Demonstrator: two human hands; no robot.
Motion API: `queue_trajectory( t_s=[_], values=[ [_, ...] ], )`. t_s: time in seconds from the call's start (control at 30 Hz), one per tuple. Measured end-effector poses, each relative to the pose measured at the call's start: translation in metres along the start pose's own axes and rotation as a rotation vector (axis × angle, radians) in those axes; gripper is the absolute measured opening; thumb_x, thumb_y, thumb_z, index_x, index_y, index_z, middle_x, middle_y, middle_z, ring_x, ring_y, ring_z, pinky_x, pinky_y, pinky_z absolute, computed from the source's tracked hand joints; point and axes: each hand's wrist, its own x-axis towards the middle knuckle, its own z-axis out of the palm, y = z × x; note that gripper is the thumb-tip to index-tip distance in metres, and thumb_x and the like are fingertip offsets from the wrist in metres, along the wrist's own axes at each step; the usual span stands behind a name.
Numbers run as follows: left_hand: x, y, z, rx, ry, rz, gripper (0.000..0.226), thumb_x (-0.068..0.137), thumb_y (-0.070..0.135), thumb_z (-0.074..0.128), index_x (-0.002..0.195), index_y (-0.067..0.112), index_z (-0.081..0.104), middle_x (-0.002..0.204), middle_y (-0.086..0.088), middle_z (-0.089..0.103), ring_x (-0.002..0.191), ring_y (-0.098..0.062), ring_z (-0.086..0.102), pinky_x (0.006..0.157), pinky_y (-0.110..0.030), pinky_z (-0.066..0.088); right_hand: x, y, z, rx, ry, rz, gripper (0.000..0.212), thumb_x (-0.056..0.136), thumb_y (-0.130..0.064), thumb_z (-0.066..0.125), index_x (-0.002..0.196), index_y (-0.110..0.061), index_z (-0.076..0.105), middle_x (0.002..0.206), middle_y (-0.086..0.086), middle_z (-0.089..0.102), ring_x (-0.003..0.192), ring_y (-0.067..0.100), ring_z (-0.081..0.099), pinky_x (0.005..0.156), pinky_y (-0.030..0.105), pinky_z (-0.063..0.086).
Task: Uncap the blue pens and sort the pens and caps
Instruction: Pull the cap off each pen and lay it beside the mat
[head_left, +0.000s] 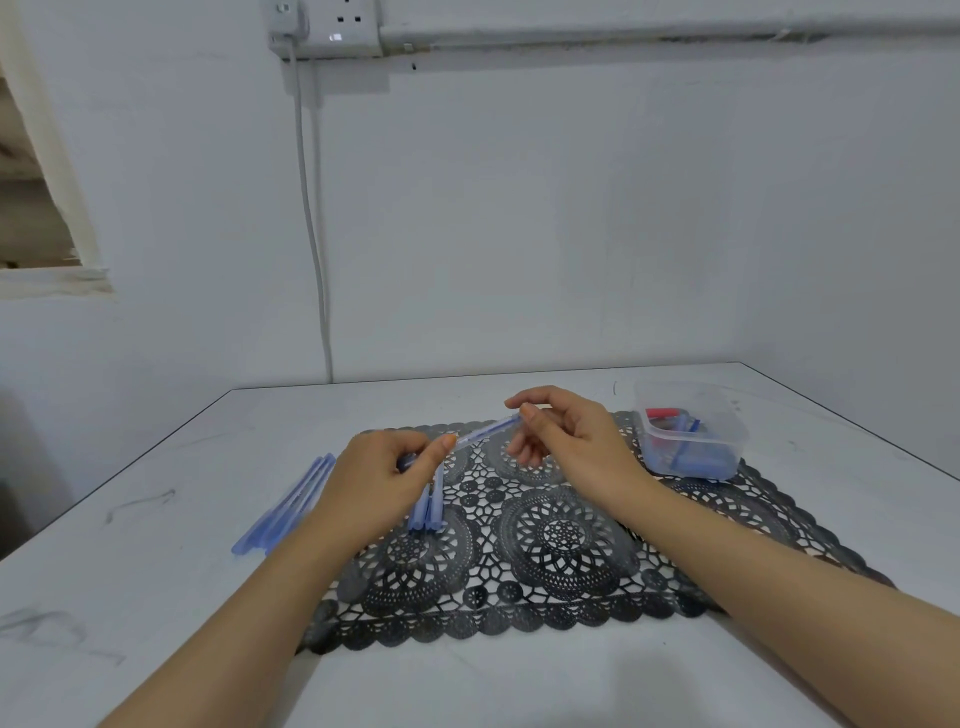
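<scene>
blue pen (488, 430) spans both grips: left hand (379, 478) curled round one end, right hand (571, 441) pinching the other. loose caps (428, 506) lie just beneath the left grip, other pens (285, 509) further left.

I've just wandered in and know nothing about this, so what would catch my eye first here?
At the centre, the left hand and right hand each hold an end of one blue pen above a black lace mat. Left of the mat lie blue pens in a row, a few blue caps sit on the mat's left part, and a clear tub holding red and blue items stands at its far right corner.
</scene>
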Motion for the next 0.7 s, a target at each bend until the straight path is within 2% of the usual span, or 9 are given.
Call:
queue_trajectory(
  t_s=[0.07, 0.17, 0.23, 0.3, 0.4, 0.53, 0.7],
  values=[
    [0.0005, -0.0008, -0.0012, -0.010, 0.015, -0.006, 0.051, 0.090, 0.043, 0.050, 0.044, 0.024, 0.039, 0.043, 0.006, 0.023, 0.041, -0.009, 0.025, 0.049, -0.022, 0.022, -0.0007, 0.0024, 0.0004, -0.024, -0.024, 0.001, 0.013, 0.094, -0.012, 0.050, 0.096, -0.017, 0.061, 0.074, 0.009, 0.067, 0.066, 0.021, 0.060, 0.063, 0.029, 0.050],
    [0.0001, -0.0008, -0.0011, -0.001, 0.016, 0.017, 0.049, 0.090, 0.044, 0.048, 0.050, 0.017, 0.037, 0.046, 0.006, 0.022, 0.042, -0.009, 0.025, 0.050, -0.025, 0.022, -0.0025, 0.0034, -0.0002, -0.108, -0.016, -0.025, 0.012, 0.094, -0.011, 0.050, 0.094, -0.018, 0.060, 0.074, 0.006, 0.066, 0.067, 0.016, 0.061, 0.064, 0.026, 0.050],
    [-0.0002, -0.0006, -0.0007, -0.007, 0.014, 0.029, 0.052, 0.088, 0.048, 0.047, 0.053, 0.010, 0.040, 0.046, 0.006, 0.023, 0.043, -0.008, 0.025, 0.050, -0.024, 0.022, -0.0044, 0.0009, -0.0012, -0.165, -0.016, -0.058, 0.012, 0.095, -0.014, 0.049, 0.090, -0.015, 0.060, 0.072, 0.005, 0.065, 0.065, 0.012, 0.059, 0.063, 0.023, 0.048],
    [-0.0007, 0.0003, -0.0012, -0.019, 0.008, 0.037, 0.056, 0.084, 0.054, 0.043, 0.055, 0.007, 0.045, 0.045, 0.007, 0.023, 0.043, -0.008, 0.026, 0.049, -0.021, 0.021, -0.0062, -0.0022, -0.0017, -0.227, -0.031, -0.081, 0.019, 0.096, -0.018, 0.047, 0.083, -0.010, 0.060, 0.068, 0.004, 0.063, 0.061, 0.009, 0.056, 0.061, 0.025, 0.046],
    [-0.0019, 0.0020, -0.0023, -0.054, -0.002, 0.044, 0.051, 0.080, 0.055, 0.043, 0.052, 0.014, 0.046, 0.042, 0.005, 0.025, 0.042, -0.008, 0.028, 0.047, -0.017, 0.024, -0.0071, -0.0043, -0.0021, -0.254, -0.047, -0.074, 0.025, 0.097, -0.019, 0.046, 0.081, -0.004, 0.057, 0.065, 0.005, 0.061, 0.056, 0.006, 0.052, 0.060, 0.025, 0.044],
    [-0.0020, 0.0012, -0.0018, -0.079, 0.012, 0.052, 0.048, 0.088, 0.041, 0.051, 0.045, 0.026, 0.039, 0.041, 0.007, 0.024, 0.041, -0.007, 0.028, 0.045, -0.015, 0.023, -0.0077, -0.0034, -0.0013, -0.274, -0.071, -0.101, 0.019, 0.098, -0.019, 0.043, 0.089, -0.008, 0.056, 0.068, 0.003, 0.061, 0.057, 0.001, 0.051, 0.058, 0.016, 0.042],
    [-0.0020, 0.0007, -0.0007, -0.047, -0.004, 0.073, 0.052, 0.085, 0.047, 0.049, 0.051, 0.009, 0.041, 0.047, 0.006, 0.022, 0.044, -0.007, 0.025, 0.046, -0.018, 0.022, -0.0057, -0.0047, -0.0028, -0.343, -0.048, -0.100, 0.037, 0.098, -0.026, 0.042, 0.066, -0.012, 0.054, 0.057, -0.001, 0.057, 0.055, 0.019, 0.052, 0.061, 0.038, 0.047]
  ],
)
